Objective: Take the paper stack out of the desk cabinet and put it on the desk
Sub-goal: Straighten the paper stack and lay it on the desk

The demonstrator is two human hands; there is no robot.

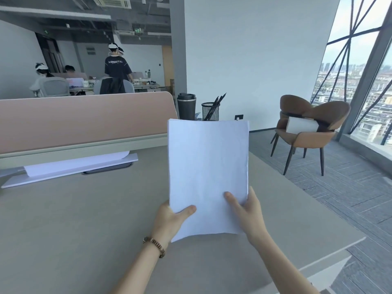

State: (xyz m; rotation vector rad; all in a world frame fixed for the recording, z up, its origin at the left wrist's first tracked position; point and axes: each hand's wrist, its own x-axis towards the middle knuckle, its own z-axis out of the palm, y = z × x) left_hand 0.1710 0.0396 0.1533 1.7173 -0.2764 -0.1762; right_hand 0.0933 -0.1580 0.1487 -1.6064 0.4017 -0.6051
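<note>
A white paper stack (pixel 207 166) is held up in the air above the grey desk (pixel 84 219), tilted toward me, its far end raised. My left hand (pixel 171 219) grips its lower left corner, thumb on top. My right hand (pixel 246 211) grips the lower right edge, thumb lying across the top sheet. A beaded bracelet circles my left wrist. The desk cabinet is not in view.
A pink divider panel (pixel 84 119) runs along the desk's far side, with a white flat stand (pixel 70 168) below it. A dark tumbler (pixel 186 106) and a mesh pen holder (pixel 210 111) stand behind the stack. A brown chair (pixel 307 128) sits right, by the window. People work at far desks.
</note>
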